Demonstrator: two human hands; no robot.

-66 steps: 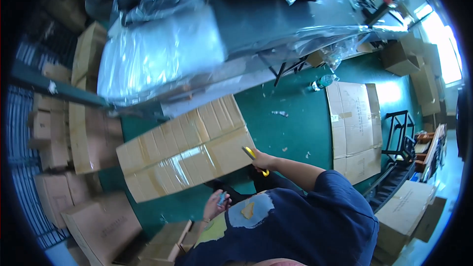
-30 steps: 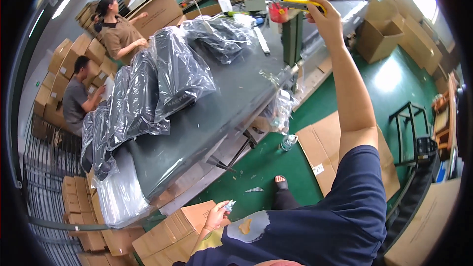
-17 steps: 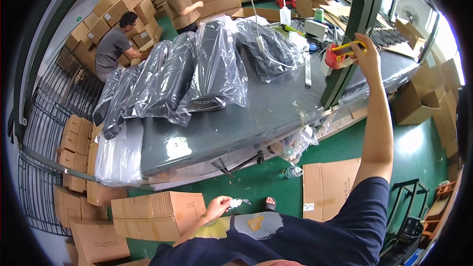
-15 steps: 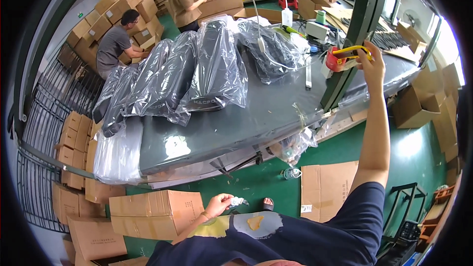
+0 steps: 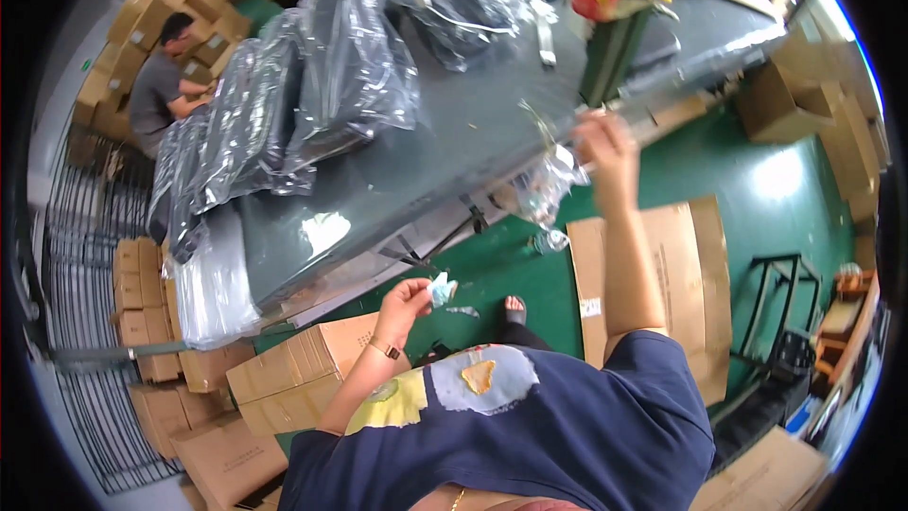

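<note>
Grey table (image 5: 454,147), green floor (image 5: 757,170), brown cartons (image 5: 293,374), navy shirt (image 5: 567,445) (yellow patches).

Single view, head-worn fisheye, looking steeply down over wearer's chest. Dark circular rim all round; straight edges bowing near it. Navy shirt (image 5: 530,435) fills 6 o'clock, very close. Left hand (image 5: 409,295) near centre, close to lens; right hand (image 5: 603,137) raised toward 1 o'clock, farther off. Table (image 5: 445,132) sweeps from 8 to 1 o'clock, mid-distance. Green floor (image 5: 776,180) at 3 o'clock, boxes (image 5: 284,369) at 7. Seated person (image 5: 156,95) small at 10 o'clock, far side. No second view, so no shared ground.
</note>
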